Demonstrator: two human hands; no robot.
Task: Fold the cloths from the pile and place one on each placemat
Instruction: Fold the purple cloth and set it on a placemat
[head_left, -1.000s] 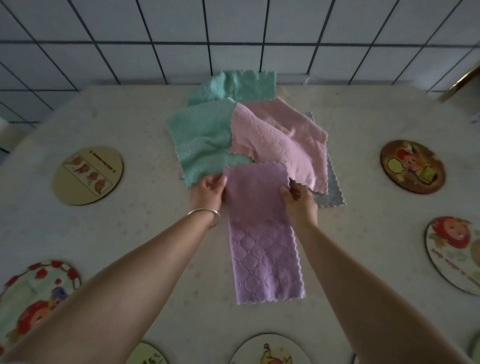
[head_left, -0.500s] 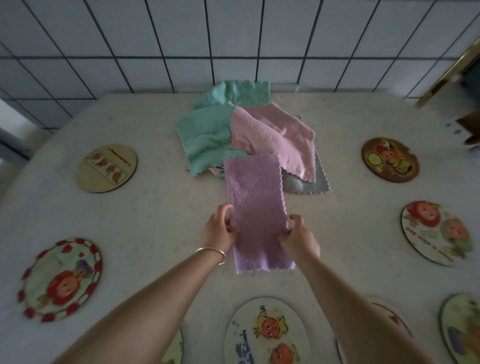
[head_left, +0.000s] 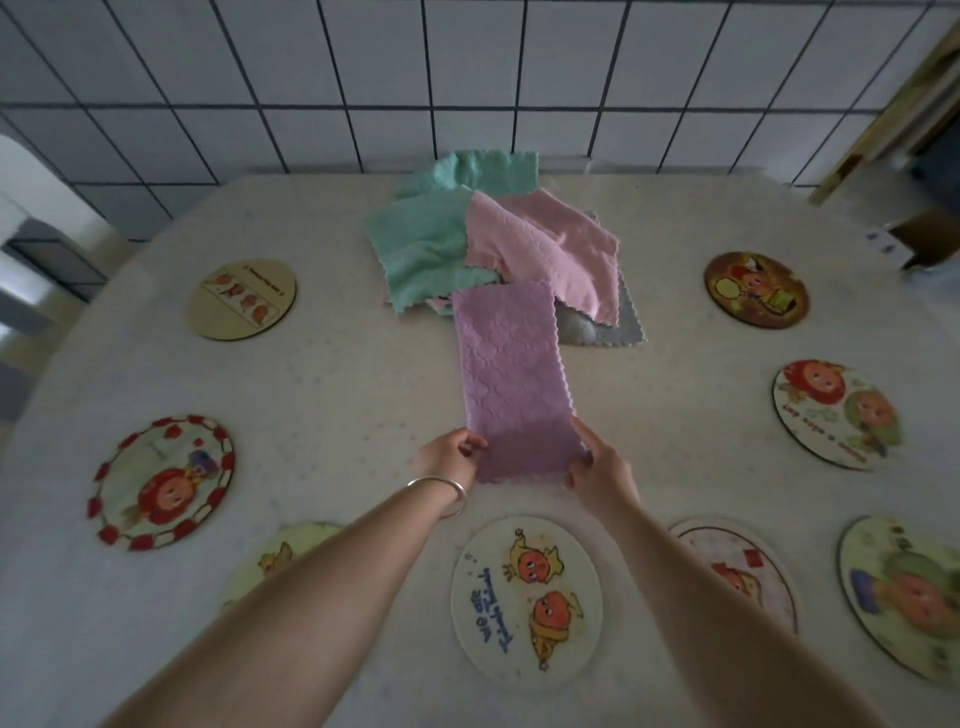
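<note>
While pinching the near corners of a purple cloth (head_left: 511, 384), left hand (head_left: 451, 458) and right hand (head_left: 598, 470) working low over a pale table (head_left: 332, 395) in the head view, fingers and thumbs curled onto the near edge. Lying as a long narrow strip, apparently folded once lengthwise, with the far end overlapping the near edge of the pile (head_left: 498, 249). Heaped at the far middle of the table near a tiled wall (head_left: 467, 78): green, pink and grey cloths, unfolded. Ringing the table, round placemats with cartoon prints, none carrying a cloth: one just below the hands (head_left: 525, 597), two on the left (head_left: 241, 300) (head_left: 163, 480), two on the right (head_left: 756, 289) (head_left: 836, 413), and more cut off along the near edge. Wearing a silver bangle (head_left: 439, 491) on the left wrist.

Judging from the layout, folding the strip across its length coming next, then setting it on a placemat. Risking trouble at the far end: dragging the strip toward the body could snag the pile and pull a pink or green cloth off with it. Risking also a crooked fold, with soft fabric slipping from a light corner pinch and the layers sliding apart. Placing too near a placemat's rim could leave the cloth hanging off it.
</note>
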